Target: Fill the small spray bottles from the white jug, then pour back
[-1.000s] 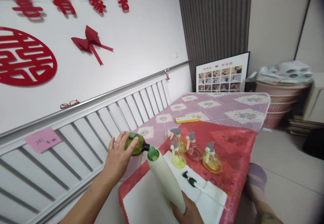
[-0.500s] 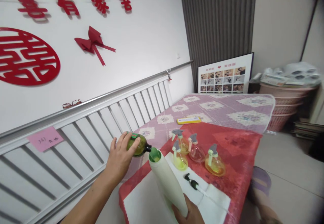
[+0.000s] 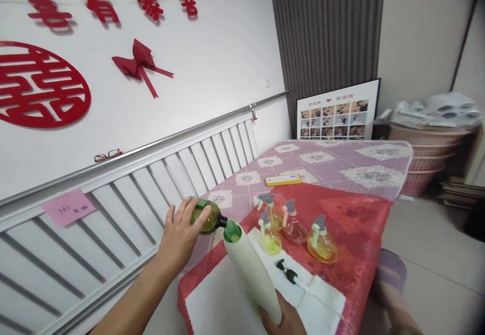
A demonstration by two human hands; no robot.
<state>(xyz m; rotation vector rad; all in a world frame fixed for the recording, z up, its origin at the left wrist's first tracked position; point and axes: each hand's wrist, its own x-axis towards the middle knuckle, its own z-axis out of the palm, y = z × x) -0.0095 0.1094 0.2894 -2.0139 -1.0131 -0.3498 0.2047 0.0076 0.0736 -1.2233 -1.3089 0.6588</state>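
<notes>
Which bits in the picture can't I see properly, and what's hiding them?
All in the head view:
- Green bottle: left hand covers much of it.
- White bottle: its wall hides the lower inside.
- Right hand: cut off by the bottom edge.
- Round red sign: cut off by the left edge.
- Yellow case: writing too small.

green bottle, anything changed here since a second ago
Only the camera view has shifted slightly, sliding the whole scene a little rightward. Nothing was taken or released. The left hand still tilts the green bottle at the mouth of the white bottle, which the right hand still grips; the spray bottles and pump stayed put.
</notes>
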